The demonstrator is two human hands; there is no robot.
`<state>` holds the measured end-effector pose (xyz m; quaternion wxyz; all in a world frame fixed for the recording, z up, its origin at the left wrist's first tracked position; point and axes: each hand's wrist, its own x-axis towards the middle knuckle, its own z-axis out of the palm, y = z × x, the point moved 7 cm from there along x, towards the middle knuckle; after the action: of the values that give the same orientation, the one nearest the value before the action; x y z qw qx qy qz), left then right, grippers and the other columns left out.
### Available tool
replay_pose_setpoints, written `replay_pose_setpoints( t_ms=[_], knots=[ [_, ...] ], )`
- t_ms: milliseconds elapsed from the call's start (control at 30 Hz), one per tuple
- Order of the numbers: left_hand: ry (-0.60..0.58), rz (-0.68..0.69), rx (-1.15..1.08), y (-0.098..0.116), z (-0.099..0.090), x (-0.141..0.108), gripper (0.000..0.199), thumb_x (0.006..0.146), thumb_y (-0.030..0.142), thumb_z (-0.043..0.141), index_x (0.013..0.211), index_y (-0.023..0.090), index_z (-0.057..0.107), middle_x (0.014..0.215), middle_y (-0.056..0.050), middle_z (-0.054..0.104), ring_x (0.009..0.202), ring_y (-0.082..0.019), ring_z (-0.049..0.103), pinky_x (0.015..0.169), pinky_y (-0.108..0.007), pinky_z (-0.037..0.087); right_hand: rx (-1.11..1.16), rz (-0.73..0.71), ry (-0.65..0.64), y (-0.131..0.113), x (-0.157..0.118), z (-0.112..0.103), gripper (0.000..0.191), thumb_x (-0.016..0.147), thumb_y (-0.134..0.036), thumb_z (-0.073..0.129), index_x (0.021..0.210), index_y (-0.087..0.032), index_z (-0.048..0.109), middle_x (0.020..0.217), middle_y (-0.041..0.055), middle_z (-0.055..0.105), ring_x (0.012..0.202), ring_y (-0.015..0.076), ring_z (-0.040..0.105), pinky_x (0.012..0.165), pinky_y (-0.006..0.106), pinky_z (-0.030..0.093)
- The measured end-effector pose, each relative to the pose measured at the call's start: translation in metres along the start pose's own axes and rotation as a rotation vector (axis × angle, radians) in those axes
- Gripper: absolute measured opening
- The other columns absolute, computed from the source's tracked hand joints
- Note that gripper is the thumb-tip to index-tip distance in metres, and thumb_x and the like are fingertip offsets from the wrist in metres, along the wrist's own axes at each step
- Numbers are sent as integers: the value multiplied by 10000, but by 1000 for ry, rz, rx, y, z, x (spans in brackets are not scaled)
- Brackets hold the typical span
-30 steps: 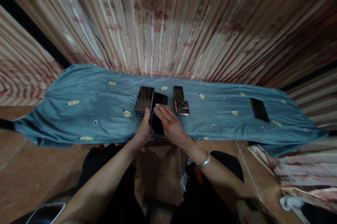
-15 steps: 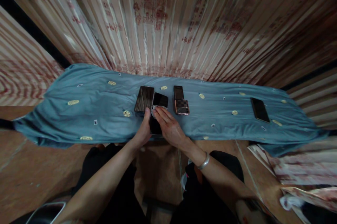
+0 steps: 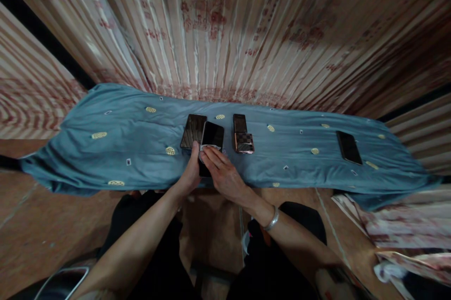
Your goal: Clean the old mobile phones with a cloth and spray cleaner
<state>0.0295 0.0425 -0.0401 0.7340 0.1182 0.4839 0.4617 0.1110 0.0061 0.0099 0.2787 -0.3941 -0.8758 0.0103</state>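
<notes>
A dark smartphone lies tilted at the front middle of the blue cloth cover. My left hand grips it along its left edge, thumb up beside the screen and the other fingers hidden underneath. Across the screen lies my right hand, its fingers together and pressing a small pale wiping cloth on the glass. Most of that cloth is hidden under the fingers. Just left of the held phone rests another black phone. Right of it are a dark phone and a checkered, copper-edged device, touching each other.
One more black phone lies far right on the blue patterned cover. A pleated curtain hangs right behind the narrow surface. Dark poles slant at both ends. My knees are below the front edge.
My right hand has slid a little toward me and left with the wiping cloth, baring more of the upper screen. My left hand still holds the phone.
</notes>
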Motion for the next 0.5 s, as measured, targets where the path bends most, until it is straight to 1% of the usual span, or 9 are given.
replay_pose_setpoints(
  t_ms=[67, 133, 167, 233, 300, 367, 433, 500],
  knots=[
    [66, -27, 52, 1, -8, 1, 570, 956, 646, 484, 1080, 169, 770, 922, -86, 805, 1127, -252, 719, 1065, -365, 515, 4, -11, -15, -5, -1, 2, 582, 951, -12, 381, 1523, -79, 460, 1554, 178, 519, 1525, 256, 379, 1239, 475, 411],
    [101, -40, 87, 1, -14, 3, 615, 925, 703, 484, 992, 166, 776, 853, -82, 795, 1099, -256, 725, 1046, -358, 523, 4, -23, -25, -9, -2, 4, 577, 942, -7, 390, 1511, -61, 470, 1548, 185, 522, 1528, 257, 372, 1246, 469, 400],
    [101, -40, 92, 1, -15, 5, 633, 914, 720, 484, 960, 160, 775, 826, -84, 788, 1082, -259, 729, 1034, -356, 527, 2, -31, -25, -10, -2, 4, 576, 935, -1, 393, 1503, -49, 477, 1545, 189, 525, 1529, 258, 369, 1252, 464, 393],
    [67, -20, 74, 1, -14, 8, 632, 896, 724, 515, 945, 148, 771, 810, -88, 781, 1057, -260, 734, 1015, -349, 535, -1, -44, -25, -10, -2, 4, 584, 921, 13, 393, 1496, -40, 483, 1543, 190, 527, 1532, 256, 364, 1257, 456, 386],
    [21, 14, 29, 0, -10, 10, 586, 892, 683, 569, 990, 141, 768, 851, -89, 785, 1048, -249, 736, 1012, -337, 535, -4, -42, -26, -6, -1, 2, 600, 920, 19, 385, 1509, -55, 472, 1546, 185, 525, 1530, 252, 367, 1250, 462, 396],
    [-29, 49, -34, -1, -4, 10, 554, 905, 630, 597, 1086, 131, 757, 942, -93, 794, 1068, -238, 732, 1034, -335, 524, -8, -22, -13, 0, 0, -1, 600, 933, 12, 377, 1520, -76, 465, 1545, 178, 527, 1522, 249, 382, 1238, 474, 414],
    [-94, 59, -89, -2, 5, 8, 570, 929, 599, 581, 1192, 115, 730, 1043, -112, 792, 1106, -239, 721, 1066, -347, 508, -13, 0, 13, 7, 2, -4, 590, 944, 4, 373, 1520, -86, 469, 1539, 173, 535, 1515, 250, 396, 1234, 476, 421],
    [-141, 43, -120, -4, 12, 6, 570, 968, 567, 533, 1256, 108, 708, 1095, -126, 787, 1140, -240, 711, 1086, -352, 497, -12, 12, 36, 12, 3, -7, 584, 947, 4, 368, 1516, -78, 474, 1536, 176, 538, 1515, 249, 397, 1239, 468, 418]
  ],
)
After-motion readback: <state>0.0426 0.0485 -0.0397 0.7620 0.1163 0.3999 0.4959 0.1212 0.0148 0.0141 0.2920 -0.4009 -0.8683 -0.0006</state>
